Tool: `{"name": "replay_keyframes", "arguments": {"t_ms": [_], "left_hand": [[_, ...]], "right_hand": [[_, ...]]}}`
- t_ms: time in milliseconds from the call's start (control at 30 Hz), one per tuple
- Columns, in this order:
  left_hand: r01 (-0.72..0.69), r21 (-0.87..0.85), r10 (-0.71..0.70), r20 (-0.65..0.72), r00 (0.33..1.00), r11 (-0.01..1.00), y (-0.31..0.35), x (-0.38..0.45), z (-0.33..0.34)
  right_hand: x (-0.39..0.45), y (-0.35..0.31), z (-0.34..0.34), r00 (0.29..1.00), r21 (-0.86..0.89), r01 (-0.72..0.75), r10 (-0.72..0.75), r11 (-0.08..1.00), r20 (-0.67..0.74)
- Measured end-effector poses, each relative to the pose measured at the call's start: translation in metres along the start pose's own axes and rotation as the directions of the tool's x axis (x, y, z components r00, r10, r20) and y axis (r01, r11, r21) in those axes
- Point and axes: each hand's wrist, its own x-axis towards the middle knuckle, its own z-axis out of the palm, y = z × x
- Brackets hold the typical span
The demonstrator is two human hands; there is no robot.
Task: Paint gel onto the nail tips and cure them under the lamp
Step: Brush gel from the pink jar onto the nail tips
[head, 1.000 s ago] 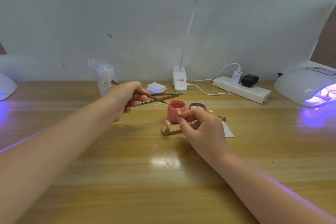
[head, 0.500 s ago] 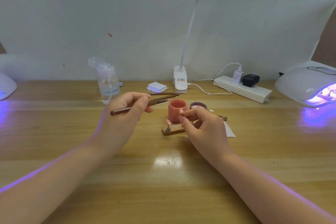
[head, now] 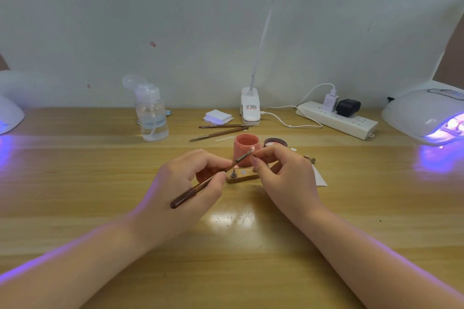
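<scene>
The left hand (head: 180, 193) pinches a brush (head: 211, 180), bristles meeting a nail tip (head: 253, 150) pinched in the right hand's (head: 283, 173) grip, just in front of the pink cup (head: 246, 149). Below, a wooden stand (head: 242, 175) sits on the table (head: 100, 163). Painting looks underway; curing is left, with the lit lamp (head: 426, 115) well apart at right.

We count 2 hands: left (head: 185, 190), right (head: 286, 178). 3 brushes: 1 held (head: 208, 182), 2 lying far centre (head: 226, 126) (head: 218, 134). 2 UV lamps, far left (head: 10, 114) and far right (head: 424, 114). 1 pink cup (head: 246, 145), 1 pump bottle (head: 150, 115), 1 power strip (head: 336, 120), 1 desk lamp (head: 251, 108).
</scene>
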Motion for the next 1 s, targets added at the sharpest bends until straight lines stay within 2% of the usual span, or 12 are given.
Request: {"name": "replay_keyframes", "arguments": {"t_ms": [167,333,500,667,800,1000], "left_hand": [[0.045,-0.035,-0.048,-0.071,0.996,0.998,0.0020,0.0000,0.0018],[0.028,-0.053,-0.028,-0.008,1.000,0.998,0.0028,-0.0016,0.0008],[0.144,-0.167,-0.161,-0.096,0.982,0.975,0.0022,0.0002,0.0027],[0.147,-0.212,-0.158,-0.037,0.987,0.966,0.0029,-0.0019,0.0018],[0.172,-0.290,-0.206,-0.093,0.974,0.942,0.0033,0.0000,0.0018],[0.167,-0.279,-0.186,-0.044,0.982,0.946,0.0035,-0.0017,0.0026]], "right_hand": [[0.0003,0.0014,0.0004,1.000,-0.001,0.001,-0.001,1.000,-0.005],[0.0005,0.0026,0.0008,1.000,0.022,-0.008,0.008,1.000,-0.009],[0.0012,0.0032,0.0010,1.000,0.048,-0.018,0.019,0.999,-0.007],[0.0006,0.0025,0.0007,1.000,0.079,-0.016,0.015,0.997,0.010],[0.0003,0.0019,0.0009,1.000,0.092,-0.012,0.011,0.996,0.012],[0.0006,0.0008,0.0004,1.000,0.105,-0.007,0.004,0.994,0.023]]}}
